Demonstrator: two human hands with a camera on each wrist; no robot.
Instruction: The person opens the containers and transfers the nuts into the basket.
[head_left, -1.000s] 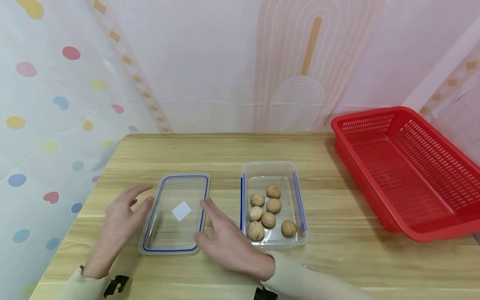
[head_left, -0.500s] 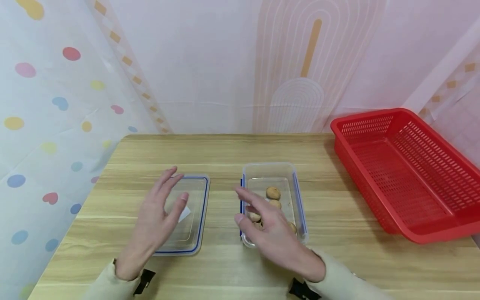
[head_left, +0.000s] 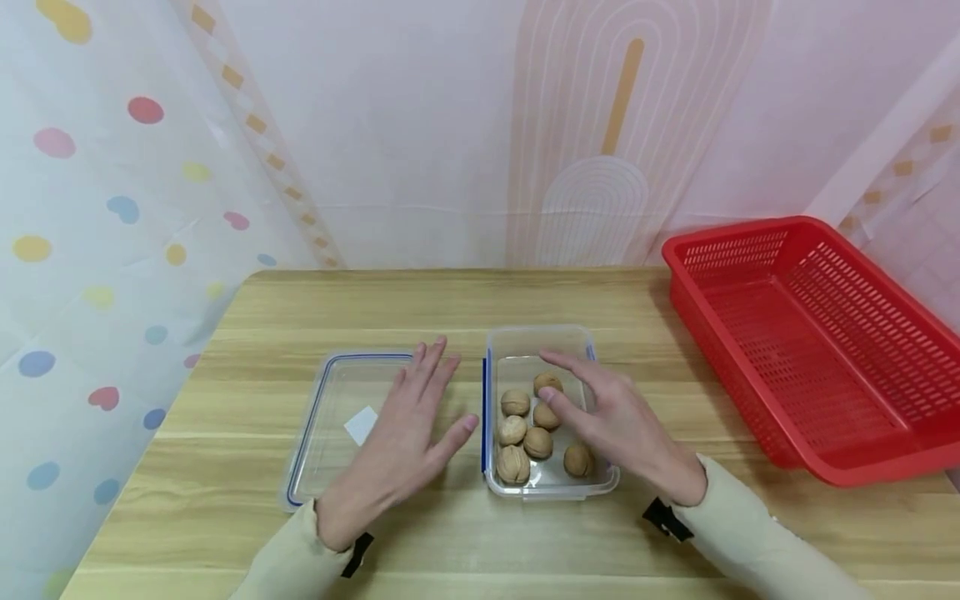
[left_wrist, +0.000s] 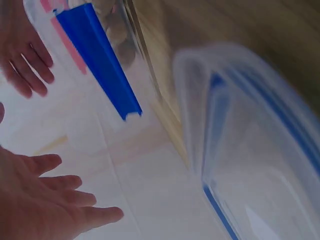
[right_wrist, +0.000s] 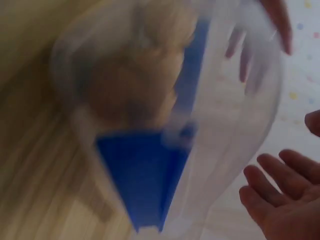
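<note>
A clear plastic food box (head_left: 513, 342) with blue clips stands open on the table, holding several walnuts (head_left: 537, 442). To its left lies the clear lid (head_left: 327, 425) with a blue seal line and a white square sticker. My left hand (head_left: 401, 437) hovers over the lid's right edge, fingers spread and holding nothing. Above the box's right side hangs my right hand (head_left: 626, 425), thumb and index finger extended over the walnuts and nothing in its grip. The left wrist view has both hands and one blue clip (left_wrist: 100, 60); the right wrist view is blurred.
At the right of the table sits a red perforated basket (head_left: 723, 333) with nothing inside. The wooden table (head_left: 450, 292) ends at the back against a patterned pale curtain (head_left: 420, 125).
Both hands have moved right: the left from the lid's left side across to its right edge, the right from the lid's right edge to over the box. Lid, box and walnuts stay put.
</note>
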